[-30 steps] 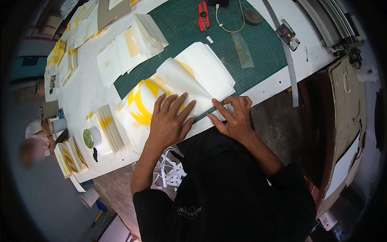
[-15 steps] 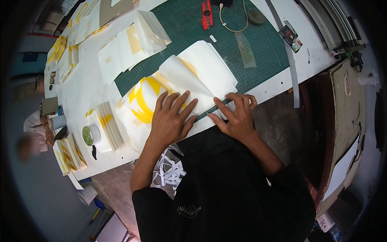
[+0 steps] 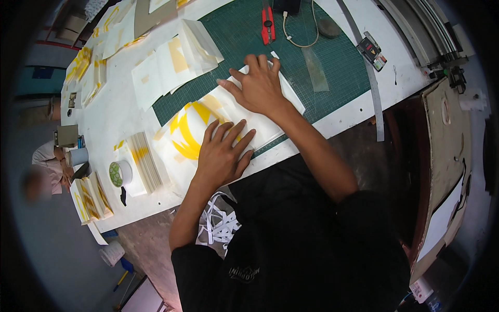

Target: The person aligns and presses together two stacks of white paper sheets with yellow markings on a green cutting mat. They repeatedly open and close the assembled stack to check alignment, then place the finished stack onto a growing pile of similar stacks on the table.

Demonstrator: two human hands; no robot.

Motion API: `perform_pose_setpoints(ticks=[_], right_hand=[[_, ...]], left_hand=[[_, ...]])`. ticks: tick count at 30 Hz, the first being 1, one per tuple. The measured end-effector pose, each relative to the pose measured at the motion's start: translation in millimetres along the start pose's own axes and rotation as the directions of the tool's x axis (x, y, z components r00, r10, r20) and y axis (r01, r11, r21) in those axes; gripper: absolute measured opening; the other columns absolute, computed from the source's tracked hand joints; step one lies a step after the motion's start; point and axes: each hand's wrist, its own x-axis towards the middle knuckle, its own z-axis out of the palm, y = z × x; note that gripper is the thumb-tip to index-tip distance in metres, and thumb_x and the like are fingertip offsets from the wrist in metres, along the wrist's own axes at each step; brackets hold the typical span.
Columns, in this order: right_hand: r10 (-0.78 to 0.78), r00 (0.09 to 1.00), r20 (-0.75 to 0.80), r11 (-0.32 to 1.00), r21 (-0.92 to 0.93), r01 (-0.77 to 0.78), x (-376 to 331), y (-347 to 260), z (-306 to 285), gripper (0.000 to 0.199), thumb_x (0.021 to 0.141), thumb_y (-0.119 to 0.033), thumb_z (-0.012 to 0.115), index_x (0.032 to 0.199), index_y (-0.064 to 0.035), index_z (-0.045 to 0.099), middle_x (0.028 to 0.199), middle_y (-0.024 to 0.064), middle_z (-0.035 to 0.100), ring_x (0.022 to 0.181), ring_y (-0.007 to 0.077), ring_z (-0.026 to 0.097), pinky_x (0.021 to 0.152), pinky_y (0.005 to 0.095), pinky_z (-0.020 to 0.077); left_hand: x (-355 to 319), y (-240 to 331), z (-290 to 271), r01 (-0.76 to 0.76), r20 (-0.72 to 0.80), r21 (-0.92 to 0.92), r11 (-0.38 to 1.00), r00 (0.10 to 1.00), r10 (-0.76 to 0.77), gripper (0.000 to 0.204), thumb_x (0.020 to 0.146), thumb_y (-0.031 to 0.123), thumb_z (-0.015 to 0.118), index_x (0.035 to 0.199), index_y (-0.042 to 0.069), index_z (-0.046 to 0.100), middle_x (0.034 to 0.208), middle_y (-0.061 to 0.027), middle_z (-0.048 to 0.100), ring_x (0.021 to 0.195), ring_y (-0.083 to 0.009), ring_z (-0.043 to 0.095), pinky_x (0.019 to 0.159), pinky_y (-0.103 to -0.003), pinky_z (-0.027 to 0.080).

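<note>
Sheet (image 3: 208, 117), white w/ yellow shape, partly hidden under both hands: left hand (image 3: 224, 153) & right hand (image 3: 258, 86) spread flat, pressing down.

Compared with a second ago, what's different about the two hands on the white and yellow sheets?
The right hand left the table's near edge and moved away from the body; it now lies flat on the far part of the white sheets with yellow shapes, beside the green cutting mat. Nothing was picked up or released. The left hand stayed pressed flat on the sheets, and the red utility knife did not move.
</note>
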Motion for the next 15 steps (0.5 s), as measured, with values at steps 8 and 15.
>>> perform_pose_setpoints(ticks=[8, 15], right_hand=[[0.222, 0.975, -0.013, 0.962, 0.168, -0.217, -103.9, -5.5, -64.5, 0.022, 0.090, -0.022, 0.078, 0.100, -0.0040, 0.069, 0.106, 0.0134, 0.062, 0.107, 0.0331, 0.056, 0.095, 0.0534, 0.0363], [0.251, 0.962, -0.112, 0.925, 0.322, -0.204, -125.1, -38.0, -61.7, 0.022, 0.085, -0.009, 0.078, 0.101, -0.0064, 0.064, 0.106, 0.0117, 0.064, 0.104, 0.0338, 0.060, 0.092, 0.0499, 0.0384]], left_hand=[[-2.5, -0.3, 0.9, 0.017, -0.016, -0.042, 0.999, 1.000, -0.017, 0.045, 0.095, 0.029, 0.072, 0.138, 0.017, 0.070, 0.148, -0.0121, 0.061, 0.132, -0.0344, 0.057, 0.122, -0.057, 0.033], [-3.4, -1.2, 2.5, 0.006, -0.151, -0.059, 0.998, 0.988, -0.015, 0.054, 0.091, 0.032, 0.075, 0.139, 0.008, 0.066, 0.147, -0.0173, 0.060, 0.128, -0.0377, 0.059, 0.119, -0.056, 0.036]])
